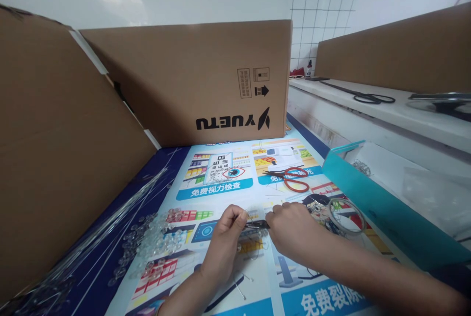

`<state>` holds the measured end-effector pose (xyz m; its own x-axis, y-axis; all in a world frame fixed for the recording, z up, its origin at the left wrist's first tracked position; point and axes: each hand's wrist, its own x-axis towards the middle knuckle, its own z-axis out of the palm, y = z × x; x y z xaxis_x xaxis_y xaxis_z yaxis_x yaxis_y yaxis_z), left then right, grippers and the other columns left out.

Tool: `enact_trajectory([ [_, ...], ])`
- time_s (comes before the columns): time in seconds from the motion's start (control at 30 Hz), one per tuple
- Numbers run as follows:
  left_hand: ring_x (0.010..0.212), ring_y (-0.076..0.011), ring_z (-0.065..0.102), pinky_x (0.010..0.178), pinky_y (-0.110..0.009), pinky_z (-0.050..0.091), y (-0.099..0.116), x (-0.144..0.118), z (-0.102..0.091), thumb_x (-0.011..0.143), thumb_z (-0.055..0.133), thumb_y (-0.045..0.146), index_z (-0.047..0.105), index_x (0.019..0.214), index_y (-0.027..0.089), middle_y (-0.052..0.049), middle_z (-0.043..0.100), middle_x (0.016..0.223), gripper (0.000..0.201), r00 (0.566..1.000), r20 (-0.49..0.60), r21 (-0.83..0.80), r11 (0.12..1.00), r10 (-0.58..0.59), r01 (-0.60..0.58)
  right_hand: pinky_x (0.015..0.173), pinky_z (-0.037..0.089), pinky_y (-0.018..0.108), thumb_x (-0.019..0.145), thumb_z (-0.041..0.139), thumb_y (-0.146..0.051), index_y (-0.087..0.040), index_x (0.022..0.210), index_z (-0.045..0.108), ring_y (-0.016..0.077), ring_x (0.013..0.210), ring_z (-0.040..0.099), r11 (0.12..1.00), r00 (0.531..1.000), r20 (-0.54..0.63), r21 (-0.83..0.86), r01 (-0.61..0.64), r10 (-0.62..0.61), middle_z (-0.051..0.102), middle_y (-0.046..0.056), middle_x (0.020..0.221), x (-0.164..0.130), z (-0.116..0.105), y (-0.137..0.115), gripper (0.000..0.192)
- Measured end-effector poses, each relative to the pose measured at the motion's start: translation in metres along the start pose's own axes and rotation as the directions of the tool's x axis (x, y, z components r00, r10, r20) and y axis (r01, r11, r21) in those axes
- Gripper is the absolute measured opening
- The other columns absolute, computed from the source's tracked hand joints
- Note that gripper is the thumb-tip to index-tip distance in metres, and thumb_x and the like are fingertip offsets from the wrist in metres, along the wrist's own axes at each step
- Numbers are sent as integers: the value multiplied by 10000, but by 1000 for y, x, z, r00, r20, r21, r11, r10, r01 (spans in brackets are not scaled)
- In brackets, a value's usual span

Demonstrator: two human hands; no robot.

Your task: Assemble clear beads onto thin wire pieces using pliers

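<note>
My left hand (225, 237) and my right hand (294, 231) meet over a printed poster (221, 188) on the table. Between their fingertips they pinch a small dark strip-like piece (257, 224); what it is I cannot tell. A thin clear wire runs from it under my left hand. A pile of small clear beads (150, 242) lies just left of my left hand. Right of my right hand lies a roll of clear tape (346, 214). Red-handled scissors (292, 178) lie beyond my hands on the poster.
A brown YUETU carton (191, 80) stands at the back, another cardboard wall (55, 149) at the left. Long clear rods (110, 223) lie along the left. A teal box flap (375, 203) rises at the right. Black scissors (368, 96) rest on a white shelf.
</note>
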<state>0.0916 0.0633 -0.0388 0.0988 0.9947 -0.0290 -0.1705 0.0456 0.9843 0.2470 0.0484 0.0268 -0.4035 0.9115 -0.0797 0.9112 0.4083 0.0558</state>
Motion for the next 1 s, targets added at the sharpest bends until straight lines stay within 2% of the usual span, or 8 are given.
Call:
enact_trajectory([
  [0.2,625,-104,392,603,-202,338,-4,1,-1,811,523,375,479,722,183,33,440,664,216,998,60,-16,1000,-5,6,556,387,300,779,421,-210,-161,801,616,218,649,594,1000,1000,15,7,4,-4,640,103,766,1,-1,0,203],
  [0.47,612,-104,387,596,-207,326,-3,1,-3,819,508,375,468,716,181,36,426,646,223,997,80,37,999,10,-13,545,376,266,724,443,-124,-139,794,613,191,631,596,1000,999,46,15,26,-27,642,110,750,0,-6,-1,185],
  [0.7,605,-116,416,580,-218,307,10,14,-16,803,521,372,509,688,173,20,487,627,230,972,231,203,979,-51,3,548,363,278,747,443,-152,-152,794,615,202,642,587,1000,999,28,-3,26,-26,636,99,764,1,-1,6,178],
  [0.83,619,-126,435,591,-224,311,12,17,-19,796,523,354,521,668,175,13,513,631,220,982,187,270,961,5,-57,568,340,285,726,451,-134,-150,765,611,202,672,568,1000,999,-27,-15,18,-18,624,95,754,0,-3,13,166],
  [1.0,652,-124,438,598,-223,311,13,14,-18,818,500,337,510,718,182,15,516,684,185,994,105,221,973,40,-63,590,330,301,768,423,-163,-167,783,596,212,703,553,998,995,-98,-50,-26,21,615,85,765,-8,-16,18,173],
])
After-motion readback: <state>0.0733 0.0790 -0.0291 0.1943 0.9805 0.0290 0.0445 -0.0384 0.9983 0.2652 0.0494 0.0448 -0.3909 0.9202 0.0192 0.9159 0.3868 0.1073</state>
